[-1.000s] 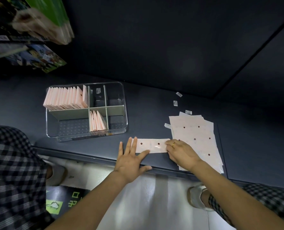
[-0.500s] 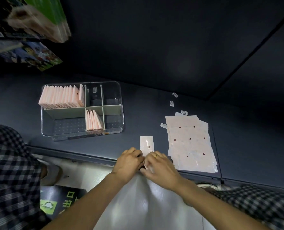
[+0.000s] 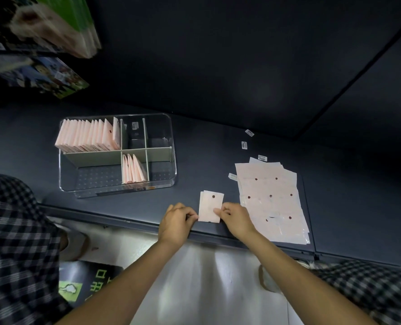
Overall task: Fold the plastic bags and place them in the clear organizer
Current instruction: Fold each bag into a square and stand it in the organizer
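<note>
On our dark counter (image 3: 218, 146), the organizer (image 3: 173, 160) already holds two rows of folded bags while our left hand (image 3: 176, 222) and right hand (image 3: 235, 218) pinch one half-folded bag (image 3: 210, 205), beside the unfolded stack (image 3: 271, 200).

Dim scene, dark desk (image 3: 218, 151) and wall, glare streaks on the pale floor (image 3: 194, 273), blurred packages (image 3: 54, 24) top left, wide-angle bending at edges, centre sharp.

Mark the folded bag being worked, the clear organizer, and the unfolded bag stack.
folded bag (image 3: 210, 207): head view, middle of its face
clear organizer (image 3: 174, 158): head view, right wall
unfolded bag stack (image 3: 271, 184): head view, top sheet
</note>
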Demonstrator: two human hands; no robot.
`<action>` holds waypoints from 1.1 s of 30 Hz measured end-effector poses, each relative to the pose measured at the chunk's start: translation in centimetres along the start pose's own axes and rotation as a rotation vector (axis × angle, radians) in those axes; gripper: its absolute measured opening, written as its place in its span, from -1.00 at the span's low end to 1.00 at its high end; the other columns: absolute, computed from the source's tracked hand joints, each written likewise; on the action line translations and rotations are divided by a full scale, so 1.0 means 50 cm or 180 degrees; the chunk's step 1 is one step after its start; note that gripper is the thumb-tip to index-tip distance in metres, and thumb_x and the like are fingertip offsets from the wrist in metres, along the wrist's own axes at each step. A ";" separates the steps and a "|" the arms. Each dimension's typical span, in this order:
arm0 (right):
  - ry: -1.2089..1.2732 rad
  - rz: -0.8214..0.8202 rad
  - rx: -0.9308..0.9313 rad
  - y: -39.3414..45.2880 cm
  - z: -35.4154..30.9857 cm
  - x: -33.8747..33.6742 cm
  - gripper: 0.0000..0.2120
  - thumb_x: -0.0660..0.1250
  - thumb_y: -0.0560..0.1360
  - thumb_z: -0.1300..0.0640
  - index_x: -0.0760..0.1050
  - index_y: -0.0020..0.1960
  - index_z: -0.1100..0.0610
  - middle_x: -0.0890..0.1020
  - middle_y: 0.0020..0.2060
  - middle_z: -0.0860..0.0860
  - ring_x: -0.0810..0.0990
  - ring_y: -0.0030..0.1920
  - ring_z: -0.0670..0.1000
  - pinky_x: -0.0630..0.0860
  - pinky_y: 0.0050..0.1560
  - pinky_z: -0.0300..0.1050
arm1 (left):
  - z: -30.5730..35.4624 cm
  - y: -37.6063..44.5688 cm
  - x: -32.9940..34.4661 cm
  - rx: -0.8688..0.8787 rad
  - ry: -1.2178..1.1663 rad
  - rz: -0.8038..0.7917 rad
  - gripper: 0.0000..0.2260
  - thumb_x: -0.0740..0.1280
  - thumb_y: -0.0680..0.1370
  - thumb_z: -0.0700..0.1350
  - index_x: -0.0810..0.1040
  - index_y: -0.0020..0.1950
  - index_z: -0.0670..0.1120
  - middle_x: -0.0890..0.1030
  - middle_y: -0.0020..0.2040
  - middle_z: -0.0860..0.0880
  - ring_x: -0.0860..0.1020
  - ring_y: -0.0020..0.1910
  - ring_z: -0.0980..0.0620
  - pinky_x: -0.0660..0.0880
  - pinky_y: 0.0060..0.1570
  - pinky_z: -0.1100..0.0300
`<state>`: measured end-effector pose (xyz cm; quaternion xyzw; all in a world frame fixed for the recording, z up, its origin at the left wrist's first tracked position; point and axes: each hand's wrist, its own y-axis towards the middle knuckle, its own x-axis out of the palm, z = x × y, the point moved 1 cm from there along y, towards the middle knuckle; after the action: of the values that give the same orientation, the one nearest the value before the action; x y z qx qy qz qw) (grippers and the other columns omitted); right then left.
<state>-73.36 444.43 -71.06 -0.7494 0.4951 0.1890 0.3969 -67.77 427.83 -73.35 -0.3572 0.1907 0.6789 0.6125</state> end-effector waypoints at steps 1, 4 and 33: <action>-0.0084 -0.0013 0.0059 0.008 -0.004 -0.001 -0.57 0.31 0.53 0.06 0.23 -0.44 0.10 0.33 -0.51 -0.04 0.27 -0.40 -0.01 0.21 -0.32 -0.12 | 0.001 0.000 -0.001 -0.0045 -0.0010 0.0037 -0.90 0.33 0.55 -0.06 0.63 -0.09 -0.04 0.52 -0.10 0.04 0.44 0.02 0.00 0.37 -0.07 0.22; -0.0282 -0.0092 0.0226 0.028 -0.016 0.000 -0.53 0.29 0.53 0.05 0.17 -0.46 0.10 0.27 -0.51 -0.01 0.26 -0.36 0.04 0.19 -0.32 -0.11 | 0.010 -0.012 -0.002 0.0115 0.0137 0.0203 -0.91 0.33 0.55 -0.08 0.56 -0.03 -0.08 0.52 -0.04 -0.01 0.45 0.02 -0.03 0.40 -0.05 0.14; 0.2535 -0.0812 0.0403 0.068 -0.070 0.023 -0.73 0.13 0.57 0.40 0.42 0.25 0.38 0.57 0.11 0.25 0.56 0.16 0.16 0.47 0.20 -0.13 | 0.018 -0.065 0.036 0.1393 0.2227 -0.1180 -0.32 0.04 0.58 0.28 -0.24 0.54 0.07 -0.23 0.56 -0.11 -0.28 0.52 -0.04 -0.36 0.42 0.02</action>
<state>-76.30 440.36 -71.07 -0.7933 0.5237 -0.1969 0.2400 -64.85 430.29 -73.44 -0.4554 0.4582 0.3399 0.6835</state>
